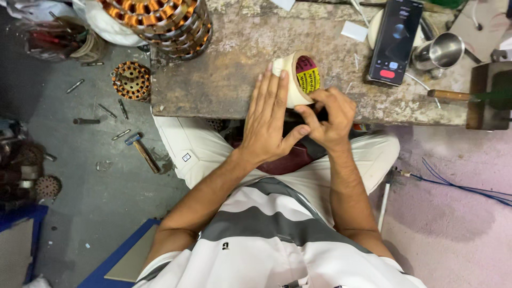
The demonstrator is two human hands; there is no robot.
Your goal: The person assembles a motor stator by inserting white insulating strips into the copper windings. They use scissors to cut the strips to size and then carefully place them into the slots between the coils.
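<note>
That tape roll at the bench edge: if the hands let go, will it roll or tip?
The tape roll is round and near the bench edge, so it could roll off. It looks light and hollow, easily nudged. The left hand and right hand steady it.

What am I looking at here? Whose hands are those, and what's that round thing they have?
This picture comes from a camera on a person's head, looking down, so you see their own arms and lap. The left hand and right hand both hold a roll of tape at the edge of a worn workbench. The right fingers pick at the roll. On the bench lie a phone, a metal cup and a big copper-wound motor part. A hammer lies on the floor.
</note>
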